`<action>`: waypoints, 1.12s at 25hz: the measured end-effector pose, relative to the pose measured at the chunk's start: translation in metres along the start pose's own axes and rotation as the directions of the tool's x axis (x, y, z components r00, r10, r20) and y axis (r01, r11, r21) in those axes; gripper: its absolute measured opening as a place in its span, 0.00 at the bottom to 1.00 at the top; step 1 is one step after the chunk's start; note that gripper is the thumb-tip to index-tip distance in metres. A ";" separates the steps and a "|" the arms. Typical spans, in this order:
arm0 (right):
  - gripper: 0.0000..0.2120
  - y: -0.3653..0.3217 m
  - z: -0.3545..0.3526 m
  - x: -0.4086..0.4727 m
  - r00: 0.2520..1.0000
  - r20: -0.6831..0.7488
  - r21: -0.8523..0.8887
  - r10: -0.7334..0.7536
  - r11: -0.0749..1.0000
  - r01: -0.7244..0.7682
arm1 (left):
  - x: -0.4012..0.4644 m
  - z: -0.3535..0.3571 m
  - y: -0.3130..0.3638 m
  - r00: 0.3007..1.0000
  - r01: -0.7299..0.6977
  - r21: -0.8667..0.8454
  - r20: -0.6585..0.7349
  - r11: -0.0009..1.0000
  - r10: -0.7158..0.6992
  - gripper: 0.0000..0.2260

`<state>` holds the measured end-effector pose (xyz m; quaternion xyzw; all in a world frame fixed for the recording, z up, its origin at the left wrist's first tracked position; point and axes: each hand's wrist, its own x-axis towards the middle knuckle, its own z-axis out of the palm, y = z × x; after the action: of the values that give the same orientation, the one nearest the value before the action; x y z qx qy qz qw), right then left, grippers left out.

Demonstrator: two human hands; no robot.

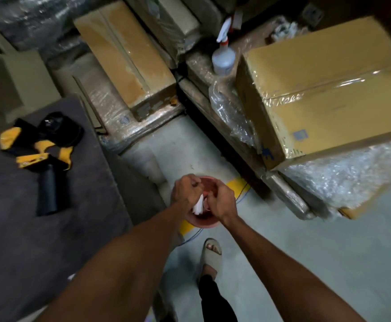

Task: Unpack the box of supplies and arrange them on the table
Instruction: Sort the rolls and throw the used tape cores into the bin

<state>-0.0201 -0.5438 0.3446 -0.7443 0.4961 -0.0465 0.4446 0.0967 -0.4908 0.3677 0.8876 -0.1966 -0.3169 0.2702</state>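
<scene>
The round reddish plastic bin [205,223] stands on the floor. Directly over it, the left hand [185,190] and the right hand [221,202] pinch a crumpled white paper scrap [198,205] between them. Left of the bin lies the dark grey table [27,228], with a yellow-and-black tape dispenser [39,147] on it. Behind the bin and to its right sits a large film-wrapped cardboard box [329,94]; just left of that box stands a translucent spray bottle [223,58]. Before the bin is a sandalled foot [209,254].

Head-worn camera looks steeply down, close over the floor [282,252].
</scene>
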 end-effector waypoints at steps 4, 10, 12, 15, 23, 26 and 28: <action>0.23 -0.061 -0.037 -0.047 0.997 0.007 -0.007 -0.077 0.997 0.077 | -0.052 -0.059 0.026 0.997 -0.034 -0.075 -0.065 0.997 0.029 0.02; 0.24 -0.143 -0.043 -0.123 0.979 0.036 0.013 -0.202 0.979 0.201 | -0.127 -0.146 0.026 0.985 -0.094 -0.194 -0.163 0.976 0.062 0.05; 0.23 -0.167 -0.034 -0.152 0.970 0.020 0.031 -0.241 0.970 0.240 | -0.153 -0.174 0.017 0.977 -0.099 -0.235 -0.206 0.967 0.050 0.07; 0.22 -0.195 -0.011 -0.199 0.954 0.049 0.044 -0.296 0.955 0.294 | -0.202 -0.218 -0.012 0.959 -0.084 -0.338 -0.282 0.937 -0.016 0.07; 0.20 -0.249 0.058 -0.322 0.865 0.133 0.050 -0.484 0.875 0.482 | -0.326 -0.304 -0.138 0.889 -0.093 -0.389 -0.447 0.916 -0.099 0.03; 0.21 -0.267 0.087 -0.353 0.847 0.168 0.065 -0.504 0.863 0.501 | -0.363 -0.331 -0.185 0.851 -0.083 -0.402 -0.504 0.912 -0.144 0.04; 0.20 -0.279 0.105 -0.374 0.828 0.187 0.072 -0.529 0.848 0.525 | -0.385 -0.346 -0.214 0.835 -0.057 -0.443 -0.513 0.895 -0.200 0.03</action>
<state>0.0396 -0.1555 0.6180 -0.8492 0.2241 -0.0966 0.4683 0.0887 -0.0018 0.6405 0.8629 -0.0002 -0.0971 0.4960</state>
